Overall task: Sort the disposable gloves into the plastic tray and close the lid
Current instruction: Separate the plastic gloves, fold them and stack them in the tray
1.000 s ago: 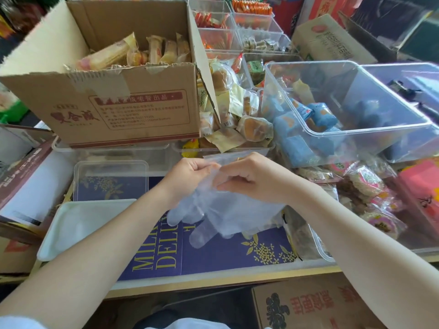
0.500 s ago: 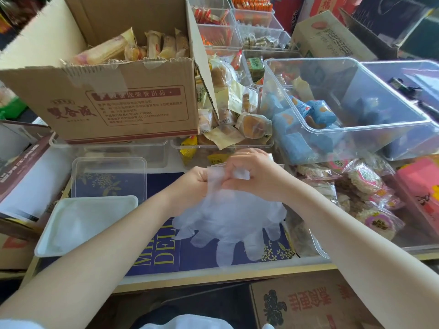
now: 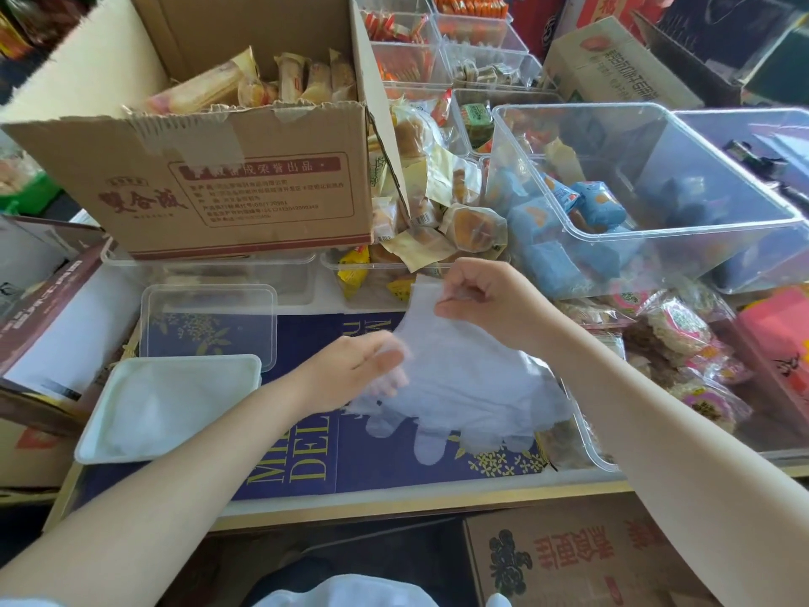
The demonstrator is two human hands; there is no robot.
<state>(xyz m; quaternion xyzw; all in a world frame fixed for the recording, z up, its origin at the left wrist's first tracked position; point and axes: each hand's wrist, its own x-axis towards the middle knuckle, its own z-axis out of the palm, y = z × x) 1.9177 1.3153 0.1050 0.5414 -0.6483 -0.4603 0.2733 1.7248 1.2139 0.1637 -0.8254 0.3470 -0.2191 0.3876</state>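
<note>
Disposable gloves (image 3: 473, 387) hang over the blue surface (image 3: 385, 466), pinched at the cuff in the right hand (image 3: 486, 300) grip. Left hand (image 3: 350, 374) grip closes on their lower edge. White plastic tray (image 3: 109, 431) sits left, clear lid (image 3: 210, 322) behind it.

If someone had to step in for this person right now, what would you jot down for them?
Right hand: pinching the cuff end of the stack of clear disposable gloves, held above the blue box top.
Left hand: at the stack's left edge, fingers partly under the film; whether it grips is unclear.
Plastic tray: at the left, white; whether any gloves lie in it already, I cannot tell.
Clear lid: lying just behind the tray, not on it.
Done: gloves gathered in hand.
Left: lay the gloves in the tray, then fit the lid.
</note>
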